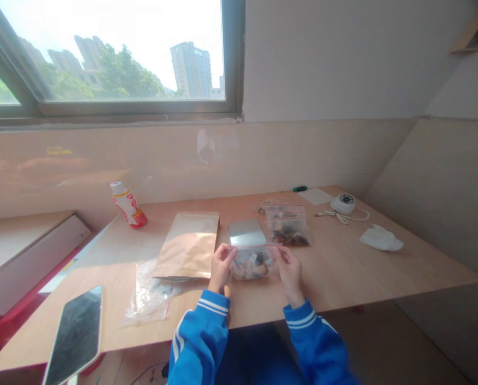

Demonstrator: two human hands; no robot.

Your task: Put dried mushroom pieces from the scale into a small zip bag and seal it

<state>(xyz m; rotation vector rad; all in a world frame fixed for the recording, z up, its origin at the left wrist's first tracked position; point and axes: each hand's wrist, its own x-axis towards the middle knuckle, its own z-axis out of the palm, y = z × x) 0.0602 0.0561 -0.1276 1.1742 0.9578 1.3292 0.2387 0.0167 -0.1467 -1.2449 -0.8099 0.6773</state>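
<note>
A clear zip bag (250,266) with pale and dark pieces in it is stretched between my two hands, near the table's front edge. My left hand (222,264) pinches its upper left corner. At the upper right corner my right hand (288,267) grips the same top strip, thumb against fingers. Just behind the bag lies a flat silver-grey device (247,233), its front edge partly covered. A second zip bag (287,227) with brown and dark pieces rests behind my right hand. To the left is a flat brown paper bag (189,243).
Crumpled clear plastic bags (153,294) and a tablet (76,331) overhanging the edge lie at left. A white and red bottle (129,206) stands behind. Rightward are a small white fan (342,203) with a cable, white tissue (380,238), paper (316,197) and a green tool (300,189).
</note>
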